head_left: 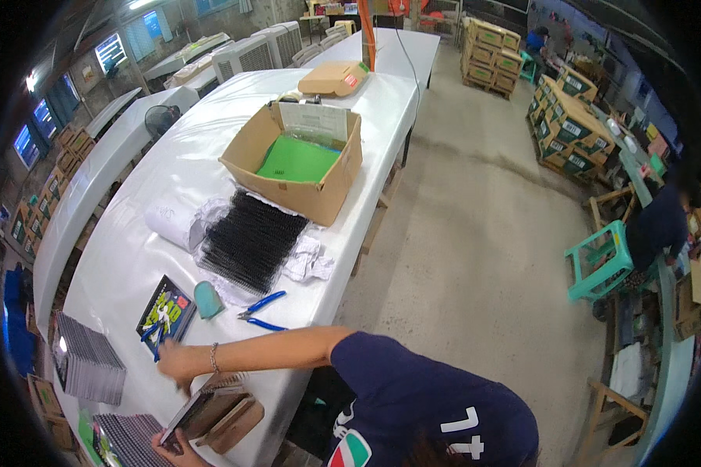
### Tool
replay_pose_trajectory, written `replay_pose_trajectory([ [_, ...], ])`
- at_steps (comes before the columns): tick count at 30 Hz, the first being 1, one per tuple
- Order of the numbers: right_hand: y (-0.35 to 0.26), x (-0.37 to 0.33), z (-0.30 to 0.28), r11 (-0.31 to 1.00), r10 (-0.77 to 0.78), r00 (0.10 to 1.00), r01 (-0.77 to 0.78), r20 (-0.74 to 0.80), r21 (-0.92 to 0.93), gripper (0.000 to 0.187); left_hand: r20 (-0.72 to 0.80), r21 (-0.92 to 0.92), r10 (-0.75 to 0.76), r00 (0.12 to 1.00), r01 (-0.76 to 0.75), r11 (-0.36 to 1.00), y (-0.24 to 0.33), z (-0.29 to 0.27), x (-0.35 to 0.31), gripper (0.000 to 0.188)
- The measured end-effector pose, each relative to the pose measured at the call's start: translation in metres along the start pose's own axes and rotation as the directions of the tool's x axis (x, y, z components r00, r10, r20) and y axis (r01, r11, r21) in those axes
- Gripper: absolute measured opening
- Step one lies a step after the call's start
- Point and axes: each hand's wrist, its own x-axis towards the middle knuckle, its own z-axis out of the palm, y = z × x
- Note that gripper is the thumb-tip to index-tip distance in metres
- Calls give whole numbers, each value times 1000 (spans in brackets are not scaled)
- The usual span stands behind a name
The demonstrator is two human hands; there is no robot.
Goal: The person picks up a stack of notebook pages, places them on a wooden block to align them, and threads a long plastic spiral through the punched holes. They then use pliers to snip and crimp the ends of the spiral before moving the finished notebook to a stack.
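My left hand [179, 450] grips a spiral notebook [204, 401], tilted upright against a brown wooden block [237, 424] at the table's near edge. Farther up, my right hand [177, 363] is curled above the notebook's upper end; what its fingers hold, if anything, is hidden. Right beside it, blue-handled pliers [160, 328] lie over a dark printed notebook [171, 305]. A second pair of blue-handled pliers [263, 311] rests open on the table, next to a teal cup-shaped piece [207, 300].
Stacks of bound notebooks [89, 359] stand at the left. Black spiral coils [253, 241] lie on white cloth, behind them a cardboard box [335, 171] with green sheets. A teal stool [604, 261] and a seated person [658, 226] are across the aisle; boxes stand on pallets [572, 128].
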Motion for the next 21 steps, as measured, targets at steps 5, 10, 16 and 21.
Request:
replay_pose_trajectory([
  [5,-9,-6,-23,762,-220,968,92,122,641,58,-60,-56,-66,996,62,997,30,-22,-30,49],
  [10,8,-19,-25,987,-156,966,147,207,57,62,-23,-283,-81,996,71,957,71,6,-26,61],
  [16,-23,-28,-69,753,-188,935,-59,301,656,67,42,-541,-124,991,127,831,56,4,-24,58],
  [21,26,2,-21,899,5,994,-50,-105,-435,66,105,-621,-92,990,137,771,64,16,-15,51],
])
